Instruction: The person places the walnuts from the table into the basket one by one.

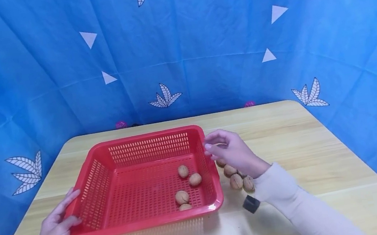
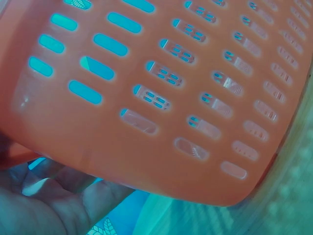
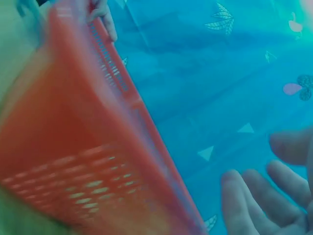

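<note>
A red plastic basket (image 1: pixel 146 224) with slotted walls holds several walnuts (image 1: pixel 182 197) toward its right side. My left hand (image 1: pixel 52 233) grips the basket's left rim; in the left wrist view the hand (image 2: pixel 58 200) shows at the rim beside the slotted wall (image 2: pixel 161 161). Just outside the right rim is my right hand (image 1: pixel 232 151), its fingers loosely bent and nothing held. In the right wrist view, a gap shows between the right hand (image 3: pixel 269 200) and the basket (image 3: pixel 98 122). Beneath and beside that hand, more walnuts (image 1: pixel 236 181) lie on the table, some partly hidden by it.
The wooden table (image 1: pixel 308 148) extends to the right of the basket and in front of it. A blue patterned cloth (image 1: pixel 180 44) hangs behind the table and along both sides. Small black devices (image 1: pixel 251 204) are worn at the wrists.
</note>
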A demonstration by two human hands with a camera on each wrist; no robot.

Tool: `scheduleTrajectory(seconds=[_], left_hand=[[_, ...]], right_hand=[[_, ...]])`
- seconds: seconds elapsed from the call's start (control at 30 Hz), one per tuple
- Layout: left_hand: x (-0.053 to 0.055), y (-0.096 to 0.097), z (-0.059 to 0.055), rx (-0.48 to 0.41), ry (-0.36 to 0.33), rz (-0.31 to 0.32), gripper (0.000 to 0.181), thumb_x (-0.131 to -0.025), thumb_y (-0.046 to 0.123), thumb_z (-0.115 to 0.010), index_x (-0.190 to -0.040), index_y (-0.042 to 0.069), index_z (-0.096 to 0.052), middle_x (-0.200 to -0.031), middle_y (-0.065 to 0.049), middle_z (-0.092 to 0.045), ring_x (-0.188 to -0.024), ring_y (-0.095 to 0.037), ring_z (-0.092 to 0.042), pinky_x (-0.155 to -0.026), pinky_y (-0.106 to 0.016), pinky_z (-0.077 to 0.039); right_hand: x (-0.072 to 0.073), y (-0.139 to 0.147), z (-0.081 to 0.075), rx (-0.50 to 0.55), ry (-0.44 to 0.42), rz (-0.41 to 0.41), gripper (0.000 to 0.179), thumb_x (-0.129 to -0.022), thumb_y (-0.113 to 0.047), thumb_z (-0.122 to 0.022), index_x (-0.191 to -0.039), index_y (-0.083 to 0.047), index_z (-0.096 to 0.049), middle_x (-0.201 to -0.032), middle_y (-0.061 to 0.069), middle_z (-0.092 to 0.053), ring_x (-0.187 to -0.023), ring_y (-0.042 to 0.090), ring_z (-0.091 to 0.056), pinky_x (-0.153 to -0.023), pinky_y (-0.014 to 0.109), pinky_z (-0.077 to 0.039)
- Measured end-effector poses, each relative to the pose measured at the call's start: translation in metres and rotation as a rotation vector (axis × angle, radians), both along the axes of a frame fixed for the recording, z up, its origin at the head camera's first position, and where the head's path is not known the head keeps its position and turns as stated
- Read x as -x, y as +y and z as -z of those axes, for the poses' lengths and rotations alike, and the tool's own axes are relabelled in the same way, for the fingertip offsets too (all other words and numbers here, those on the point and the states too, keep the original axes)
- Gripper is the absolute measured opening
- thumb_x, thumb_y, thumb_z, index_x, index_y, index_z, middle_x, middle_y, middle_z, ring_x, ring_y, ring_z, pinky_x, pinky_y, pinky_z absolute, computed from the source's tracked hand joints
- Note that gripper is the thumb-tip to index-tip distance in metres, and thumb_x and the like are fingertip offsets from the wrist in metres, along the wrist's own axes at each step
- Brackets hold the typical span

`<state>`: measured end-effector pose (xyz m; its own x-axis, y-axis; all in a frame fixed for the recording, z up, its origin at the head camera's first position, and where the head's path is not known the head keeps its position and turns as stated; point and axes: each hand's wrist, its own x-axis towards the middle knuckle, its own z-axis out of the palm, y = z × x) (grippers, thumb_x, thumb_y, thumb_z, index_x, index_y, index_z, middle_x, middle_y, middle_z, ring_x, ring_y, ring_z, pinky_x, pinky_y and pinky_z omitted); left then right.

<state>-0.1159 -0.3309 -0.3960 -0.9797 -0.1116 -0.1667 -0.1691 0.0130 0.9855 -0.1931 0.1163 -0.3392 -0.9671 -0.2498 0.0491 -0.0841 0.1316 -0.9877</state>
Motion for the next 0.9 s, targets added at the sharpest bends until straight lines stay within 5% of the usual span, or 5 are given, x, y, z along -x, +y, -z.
scheduleTrajectory(seconds=[0.3,0.6,0.9], left_hand=[[-0.001,0.002,-0.001,0.022,-0.053,-0.013,0.072,-0.095,-0.001,-0.052,-0.154,0.032,-0.025,-0.159,0.021,-0.008,-0.103,-0.001,-0.046,-0.077,-0.031,-0.056],[0.000,0.002,0.000,0.008,-0.076,-0.015,0.072,-0.096,-0.002,-0.051,-0.154,0.031,-0.025,-0.159,0.023,-0.007,-0.102,0.000,-0.046,-0.078,-0.029,-0.056],[0.000,-0.001,0.002,-0.017,-0.037,0.004,0.073,-0.095,-0.006,-0.048,-0.154,0.029,-0.027,-0.160,0.020,-0.006,-0.095,0.006,-0.051,-0.074,-0.032,-0.058]], right_hand=[[-0.034,0.025,0.020,0.361,-0.108,0.340,0.032,-0.097,-0.004,-0.055,-0.128,0.000,-0.045,-0.116,0.009,-0.059,-0.096,0.016,-0.063,-0.090,0.034,-0.052],[-0.072,0.042,0.046,0.342,-0.218,0.526,0.055,-0.096,-0.004,-0.055,-0.144,-0.003,-0.026,-0.139,0.011,-0.036,-0.120,0.017,-0.043,-0.104,0.032,-0.040],[-0.078,0.042,0.080,0.204,-0.168,0.688,0.064,-0.094,-0.009,-0.061,-0.146,-0.003,-0.024,-0.143,0.013,-0.031,-0.120,0.021,-0.038,-0.089,0.018,-0.044]])
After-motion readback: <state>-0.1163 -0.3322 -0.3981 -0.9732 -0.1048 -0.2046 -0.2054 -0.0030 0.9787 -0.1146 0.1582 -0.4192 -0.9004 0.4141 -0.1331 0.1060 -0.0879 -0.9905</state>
